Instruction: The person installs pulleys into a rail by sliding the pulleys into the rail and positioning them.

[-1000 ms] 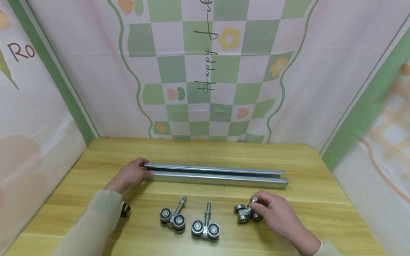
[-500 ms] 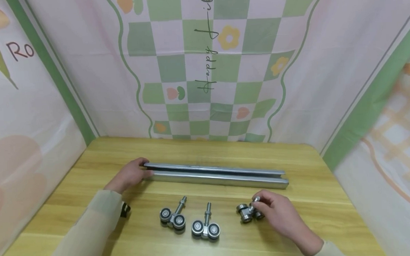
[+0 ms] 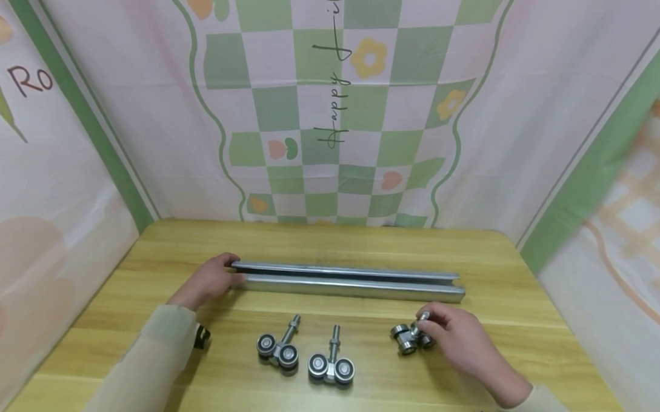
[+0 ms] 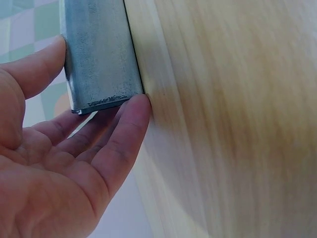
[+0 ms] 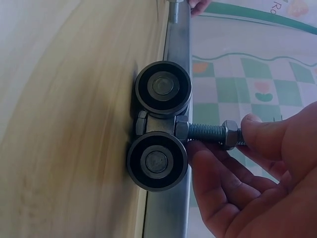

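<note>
A silver metal channel rail [image 3: 354, 287] lies across the table with its slot facing up. My left hand [image 3: 213, 278] grips its left end; in the left wrist view the thumb presses one edge of the rail [image 4: 101, 54] and the fingers curl about the end. In front of the rail's right end, my right hand [image 3: 460, 341] pinches the threaded bolt of a roller trolley [image 3: 404, 340]. The right wrist view shows the trolley's wheels [image 5: 157, 162] close to the tabletop, its bolt between thumb and fingers. Two similar trolleys stand mid-table, a left one [image 3: 288, 356] and a right one [image 3: 343, 371], bolts pointing up.
The wooden table [image 3: 233, 391] has rounded back corners. A patterned cloth [image 3: 326, 109] hangs right behind it, with more cloth on both sides. A dark band [image 3: 202, 337] shows at my left sleeve.
My right hand has slid the trolley a short way to the right, turning it slightly. The left hand, the rail and the other two trolleys stay in place.
</note>
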`<state>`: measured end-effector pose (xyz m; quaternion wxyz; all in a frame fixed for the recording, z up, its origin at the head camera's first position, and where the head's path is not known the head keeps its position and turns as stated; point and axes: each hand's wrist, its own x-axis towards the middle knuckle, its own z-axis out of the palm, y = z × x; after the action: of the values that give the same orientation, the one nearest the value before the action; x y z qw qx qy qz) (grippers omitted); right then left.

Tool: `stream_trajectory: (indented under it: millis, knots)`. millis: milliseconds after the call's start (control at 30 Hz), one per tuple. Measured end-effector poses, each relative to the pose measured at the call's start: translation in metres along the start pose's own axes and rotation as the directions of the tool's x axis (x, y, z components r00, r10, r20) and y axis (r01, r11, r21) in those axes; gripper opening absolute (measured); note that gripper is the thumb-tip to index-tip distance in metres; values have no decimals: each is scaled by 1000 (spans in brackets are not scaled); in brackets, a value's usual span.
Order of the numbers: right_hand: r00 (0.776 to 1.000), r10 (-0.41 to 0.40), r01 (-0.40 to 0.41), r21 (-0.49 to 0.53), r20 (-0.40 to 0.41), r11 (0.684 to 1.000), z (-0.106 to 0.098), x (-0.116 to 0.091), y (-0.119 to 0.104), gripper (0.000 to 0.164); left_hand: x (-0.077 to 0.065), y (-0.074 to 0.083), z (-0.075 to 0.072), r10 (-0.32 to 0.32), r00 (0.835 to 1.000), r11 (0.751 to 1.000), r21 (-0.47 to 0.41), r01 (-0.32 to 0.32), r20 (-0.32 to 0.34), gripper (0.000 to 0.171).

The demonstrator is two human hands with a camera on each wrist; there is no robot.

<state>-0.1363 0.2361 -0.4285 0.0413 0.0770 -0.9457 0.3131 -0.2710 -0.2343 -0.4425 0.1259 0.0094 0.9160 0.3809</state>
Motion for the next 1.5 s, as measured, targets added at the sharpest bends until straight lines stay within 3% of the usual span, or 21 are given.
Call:
stream_trajectory:
  millis: [233,1500]
  knots:
    - [1000,-7,7,-18,-13,1000,-5,-1,3,3,-1,1,0,-3,1000,1000,10,3,-1,64]
    - [999,31,-33,-67,-35,997,-21,3,24,6,-1,0,-1,-4,1000,1000,3,4,-4,66]
